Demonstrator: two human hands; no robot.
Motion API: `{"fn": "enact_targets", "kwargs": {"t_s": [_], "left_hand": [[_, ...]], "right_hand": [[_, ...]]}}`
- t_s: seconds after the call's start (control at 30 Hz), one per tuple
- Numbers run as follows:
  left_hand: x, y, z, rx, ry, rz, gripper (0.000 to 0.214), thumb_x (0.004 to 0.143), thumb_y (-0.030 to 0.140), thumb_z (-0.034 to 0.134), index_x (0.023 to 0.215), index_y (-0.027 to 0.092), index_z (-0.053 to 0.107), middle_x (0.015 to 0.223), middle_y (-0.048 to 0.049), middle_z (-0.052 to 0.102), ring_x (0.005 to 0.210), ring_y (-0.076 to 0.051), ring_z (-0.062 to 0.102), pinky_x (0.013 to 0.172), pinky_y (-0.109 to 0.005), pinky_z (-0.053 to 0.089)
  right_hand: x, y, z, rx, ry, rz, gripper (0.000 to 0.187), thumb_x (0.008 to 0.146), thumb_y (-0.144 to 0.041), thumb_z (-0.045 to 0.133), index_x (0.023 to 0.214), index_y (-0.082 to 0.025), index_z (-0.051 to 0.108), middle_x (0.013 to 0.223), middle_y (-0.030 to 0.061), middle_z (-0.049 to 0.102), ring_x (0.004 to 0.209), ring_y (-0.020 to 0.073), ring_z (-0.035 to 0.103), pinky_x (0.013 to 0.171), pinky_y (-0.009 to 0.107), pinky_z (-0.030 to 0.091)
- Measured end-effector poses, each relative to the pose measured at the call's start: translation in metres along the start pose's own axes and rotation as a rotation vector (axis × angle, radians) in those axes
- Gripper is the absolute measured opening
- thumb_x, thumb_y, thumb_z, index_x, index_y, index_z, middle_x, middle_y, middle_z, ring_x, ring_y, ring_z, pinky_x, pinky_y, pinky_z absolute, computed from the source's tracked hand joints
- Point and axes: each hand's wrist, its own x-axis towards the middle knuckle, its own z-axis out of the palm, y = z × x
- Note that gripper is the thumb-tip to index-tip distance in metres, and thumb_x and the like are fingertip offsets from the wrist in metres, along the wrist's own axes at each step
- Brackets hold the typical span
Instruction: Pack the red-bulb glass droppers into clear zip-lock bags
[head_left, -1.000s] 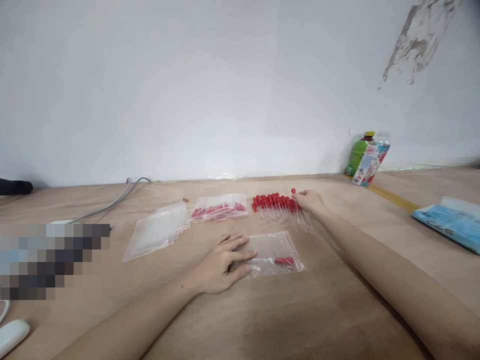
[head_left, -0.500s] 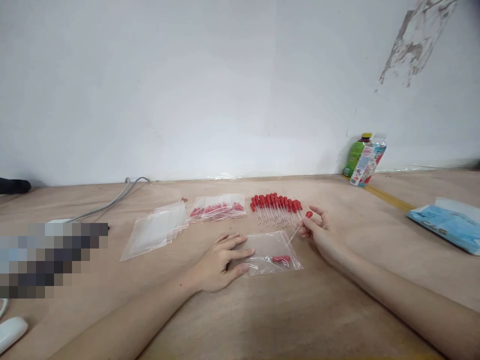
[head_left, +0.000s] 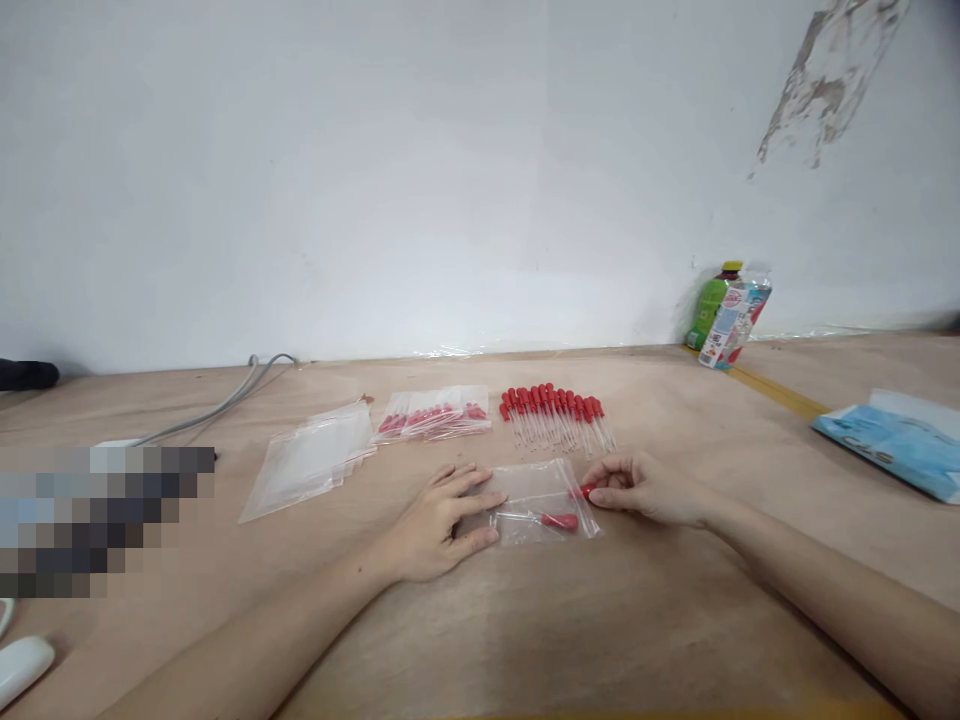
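Note:
A clear zip bag (head_left: 525,481) lies flat on the table, with one red-bulbed dropper (head_left: 559,522) inside it. My left hand (head_left: 448,520) rests with fingers spread on the bag's left edge. Between the thumb and fingers of my right hand (head_left: 637,488) is the red bulb of a second dropper (head_left: 581,492); its thin clear tube reaches leftward into the bag from the right-hand opening. Behind the bag, several loose droppers (head_left: 551,400) lie in a row, red bulbs away from me.
Left of the loose droppers is a pile of filled bags (head_left: 431,415), then a stack of flat clear bags (head_left: 311,450). A grey cable (head_left: 217,408) and a white mouse (head_left: 26,668) lie left. Two bottles (head_left: 724,315) stand by the wall; a blue packet (head_left: 892,445) lies right.
My right hand has moved left and nearer to me, bringing its dropper from a slant at the bag's edge to lying level with the tube inside. My left hand has stayed put.

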Motion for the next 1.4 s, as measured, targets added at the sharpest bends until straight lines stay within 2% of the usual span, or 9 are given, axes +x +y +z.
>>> {"fn": "enact_targets", "kwargs": {"t_s": [0.17, 0.4, 0.6, 0.7, 0.87, 1.0, 1.1, 1.27, 1.4], "left_hand": [[0.0, 0.001, -0.001, 0.015, -0.006, -0.002, 0.044, 0.086, 0.048, 0.041, 0.125, 0.03, 0.043, 0.137, -0.0052, 0.034, 0.127, -0.025, 0.026, 0.103, -0.047, 0.019], [0.0, 0.0, 0.0, 0.009, 0.001, 0.003, 0.043, 0.086, 0.048, 0.041, 0.125, 0.03, 0.044, 0.137, -0.0056, 0.034, 0.127, -0.024, 0.026, 0.103, -0.047, 0.018], [0.001, -0.001, 0.001, -0.003, 0.016, 0.022, 0.042, 0.086, 0.046, 0.042, 0.125, 0.03, 0.043, 0.137, -0.0048, 0.034, 0.127, -0.025, 0.026, 0.103, -0.047, 0.018], [0.001, -0.002, 0.002, -0.011, 0.021, 0.03, 0.042, 0.086, 0.045, 0.043, 0.125, 0.03, 0.044, 0.136, -0.0047, 0.035, 0.127, -0.025, 0.027, 0.103, -0.047, 0.018], [0.001, -0.001, 0.001, 0.002, 0.028, 0.027, 0.042, 0.086, 0.046, 0.042, 0.125, 0.03, 0.044, 0.136, -0.0048, 0.036, 0.127, -0.025, 0.027, 0.103, -0.047, 0.019], [0.0, 0.001, 0.0, 0.02, 0.018, 0.016, 0.043, 0.086, 0.047, 0.041, 0.126, 0.03, 0.043, 0.136, -0.0049, 0.036, 0.127, -0.024, 0.026, 0.103, -0.046, 0.019], [0.001, 0.001, -0.001, 0.017, 0.014, 0.01, 0.044, 0.086, 0.048, 0.041, 0.126, 0.03, 0.043, 0.136, -0.005, 0.035, 0.127, -0.024, 0.026, 0.103, -0.046, 0.018], [0.001, 0.002, -0.003, 0.004, -0.027, 0.002, 0.043, 0.087, 0.047, 0.038, 0.127, 0.03, 0.042, 0.138, -0.0048, 0.033, 0.128, -0.023, 0.023, 0.104, -0.045, 0.017], [0.001, 0.002, -0.004, 0.004, -0.045, -0.014, 0.038, 0.093, 0.041, 0.028, 0.127, 0.031, 0.041, 0.138, -0.0028, 0.032, 0.129, -0.021, 0.021, 0.105, -0.044, 0.016]], "right_hand": [[-0.002, -0.007, 0.006, -0.126, 0.021, -0.123, 0.028, 0.066, -0.042, 0.063, 0.078, -0.016, 0.063, 0.052, -0.0046, 0.045, 0.048, 0.0068, 0.037, 0.044, 0.02, 0.027], [0.002, -0.009, 0.033, -0.064, 0.089, -0.154, 0.03, 0.069, -0.043, 0.06, 0.078, -0.015, 0.063, 0.052, -0.0034, 0.048, 0.046, 0.0063, 0.035, 0.044, 0.02, 0.027], [-0.001, -0.014, 0.024, -0.006, -0.143, -0.144, 0.031, 0.069, -0.045, 0.06, 0.075, -0.015, 0.066, 0.066, 0.0009, 0.06, 0.058, 0.0095, 0.049, 0.055, 0.022, 0.037], [-0.001, -0.014, 0.022, 0.022, -0.178, -0.169, 0.034, 0.071, -0.046, 0.058, 0.084, -0.015, 0.064, 0.077, 0.0024, 0.063, 0.065, 0.0102, 0.052, 0.06, 0.022, 0.039], [-0.005, -0.017, 0.021, 0.077, -0.224, -0.088, 0.043, 0.074, -0.05, 0.052, 0.101, -0.016, 0.054, 0.06, -0.0039, 0.055, 0.041, 0.0043, 0.038, 0.041, 0.018, 0.03], [-0.009, -0.021, 0.013, 0.082, -0.288, -0.027, 0.045, 0.073, -0.048, 0.055, 0.105, -0.017, 0.05, 0.059, -0.005, 0.054, 0.037, 0.0039, 0.037, 0.038, 0.018, 0.028], [0.0, -0.018, 0.001, 0.005, -0.068, -0.006, 0.036, 0.071, -0.045, 0.057, 0.092, -0.017, 0.056, 0.068, -0.0007, 0.06, 0.038, 0.0034, 0.037, 0.037, 0.018, 0.027], [0.035, -0.003, -0.033, -0.359, 0.647, -0.009, 0.021, 0.064, -0.037, 0.061, 0.066, -0.016, 0.059, 0.061, 0.002, 0.06, 0.054, 0.0112, 0.05, 0.05, 0.022, 0.036], [0.056, 0.002, -0.048, -0.556, 0.774, 0.085, 0.02, 0.061, -0.036, 0.061, 0.057, -0.017, 0.058, 0.058, 0.0028, 0.06, 0.057, 0.0146, 0.054, 0.051, 0.023, 0.036]]}}
